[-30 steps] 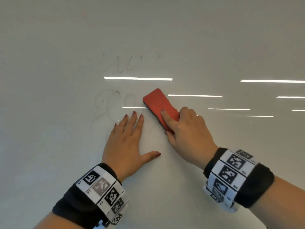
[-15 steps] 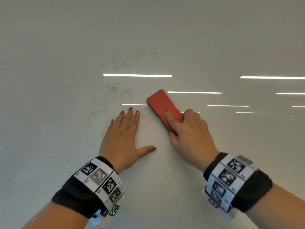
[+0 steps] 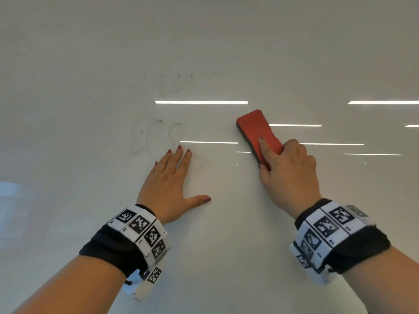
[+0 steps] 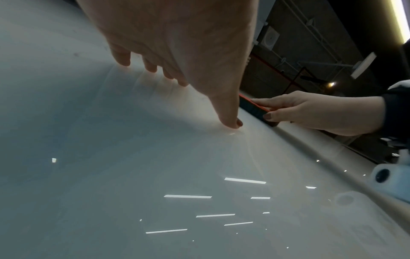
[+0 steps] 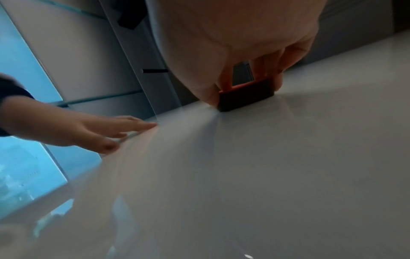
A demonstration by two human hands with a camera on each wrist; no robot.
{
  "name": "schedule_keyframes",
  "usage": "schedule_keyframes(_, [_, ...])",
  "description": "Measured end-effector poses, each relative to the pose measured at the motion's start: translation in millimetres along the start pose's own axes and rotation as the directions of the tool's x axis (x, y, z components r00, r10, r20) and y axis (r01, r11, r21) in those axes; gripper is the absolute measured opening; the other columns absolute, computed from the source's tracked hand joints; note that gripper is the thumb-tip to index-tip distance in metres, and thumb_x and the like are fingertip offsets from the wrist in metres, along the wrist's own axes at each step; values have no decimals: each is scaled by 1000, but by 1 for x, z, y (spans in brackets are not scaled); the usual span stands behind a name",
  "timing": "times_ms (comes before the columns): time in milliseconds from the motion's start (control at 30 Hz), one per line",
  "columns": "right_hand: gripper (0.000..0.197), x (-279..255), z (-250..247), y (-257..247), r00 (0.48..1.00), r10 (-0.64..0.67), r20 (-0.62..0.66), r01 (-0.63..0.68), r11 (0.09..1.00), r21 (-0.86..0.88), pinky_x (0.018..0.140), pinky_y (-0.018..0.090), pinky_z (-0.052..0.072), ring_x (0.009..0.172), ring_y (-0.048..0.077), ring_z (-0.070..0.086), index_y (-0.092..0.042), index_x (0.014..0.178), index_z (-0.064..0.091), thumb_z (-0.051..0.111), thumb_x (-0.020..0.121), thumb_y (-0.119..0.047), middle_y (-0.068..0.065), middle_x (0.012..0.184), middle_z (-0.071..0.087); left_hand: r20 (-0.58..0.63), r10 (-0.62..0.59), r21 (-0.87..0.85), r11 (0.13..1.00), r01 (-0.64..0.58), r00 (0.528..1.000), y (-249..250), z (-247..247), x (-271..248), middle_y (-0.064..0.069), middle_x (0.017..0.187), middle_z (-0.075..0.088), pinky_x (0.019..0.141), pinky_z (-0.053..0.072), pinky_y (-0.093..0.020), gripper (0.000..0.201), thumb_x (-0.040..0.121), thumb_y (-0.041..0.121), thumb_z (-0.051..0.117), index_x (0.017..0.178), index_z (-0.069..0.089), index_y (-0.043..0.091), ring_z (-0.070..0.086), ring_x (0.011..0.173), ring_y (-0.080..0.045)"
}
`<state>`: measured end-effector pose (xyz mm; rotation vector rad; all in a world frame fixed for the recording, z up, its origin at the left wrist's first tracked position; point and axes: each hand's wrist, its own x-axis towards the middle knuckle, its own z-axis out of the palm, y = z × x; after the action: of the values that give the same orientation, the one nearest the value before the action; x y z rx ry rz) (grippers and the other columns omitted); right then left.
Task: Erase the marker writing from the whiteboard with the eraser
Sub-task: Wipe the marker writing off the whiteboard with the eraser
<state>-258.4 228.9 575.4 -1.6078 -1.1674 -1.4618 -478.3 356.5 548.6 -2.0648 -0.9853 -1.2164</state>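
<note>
Eraser [image 3: 257, 132], red on top with a dark felt underside, is being held flat against the whiteboard [image 3: 226, 245] by the right hand [image 3: 289, 175]; the grip is being closed around its near end, with the thumb on one long edge, the other fingers on the far edge and the forefinger being laid along the red top. In the right wrist view the dark pad [image 5: 246, 98] is being pressed onto the glossy surface. The left hand [image 3: 169, 184] is being rested flat on the board, fingers straight and thumb spread, with nothing being held. Faint marker writing [image 3: 156, 137] is being left beyond the left fingertips, well to the left of the eraser, and a second faint line [image 3: 167, 86] is being shown higher up. Patterned wristbands [image 3: 140, 234] are being worn on both wrists.
</note>
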Motion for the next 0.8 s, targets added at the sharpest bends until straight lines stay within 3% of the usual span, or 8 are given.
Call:
schedule_keyframes(200, [57, -30, 14, -38, 982, -180, -48, 183, 981, 66, 61, 36, 32, 76, 32, 47, -19, 131, 53, 66, 77, -30, 15, 88, 50, -25, -21, 2, 1000, 21, 999, 4, -3, 0, 6, 157, -13, 119, 5, -38, 114, 61, 91, 24, 150, -10, 27, -9, 144, -15])
schedule_keyframes(300, [56, -35, 16, -48, 958, -281, -60, 285, 956, 68, 61, 37, 37, 75, 30, 48, -21, 130, 56, 69, 76, -29, 13, 87, 51, -73, -3, 21, 1000, 5, 997, 1, -5, -6, 6, 158, -10, 118, 3, -38, 114, 59, 92, 18, 149, -10, 27, -7, 145, -15])
schedule_keyframes(400, [56, -24, 15, -47, 943, -322, -84, 325, 946, 16, 61, 36, 36, 73, 30, 49, -21, 129, 57, 69, 75, -29, 13, 85, 51, -80, -21, 22, 1000, 23, 997, -15, -12, -15, 7, 157, -15, 117, -1, -35, 115, 61, 92, 25, 148, -14, 27, -12, 144, -14])
schedule_keyframes(500, [60, -2, 7, -53, 973, -229, -33, 228, 973, -34, 65, 37, 35, 80, 32, 49, -22, 137, 48, 63, 79, -30, 16, 92, 51, -77, -49, 30, 998, 51, 996, -40, -20, -19, 5, 157, -17, 116, -3, -36, 114, 62, 88, 29, 148, -15, 27, -13, 144, -15])
schedule_keyframes(633, [64, 29, 0, -69, 995, -77, 62, 82, 993, -80, 72, 38, 25, 98, 30, 42, -28, 150, 12, 40, 93, -32, 14, 114, 40, -71, -79, 43, 996, 82, 994, -72, -26, -25, 4, 157, -16, 117, -1, -38, 116, 62, 89, 31, 148, -15, 26, -11, 144, -15])
schedule_keyframes(800, [63, 48, -1, -84, 998, 25, 63, -19, 994, -106, 72, 38, 26, 100, 31, 41, -26, 150, 11, 38, 93, -32, 15, 116, 39, -21, -121, 26, 992, 121, 992, -113, -26, -32, 5, 156, -17, 118, 4, -38, 120, 58, 92, 29, 148, -16, 26, -9, 144, -15])
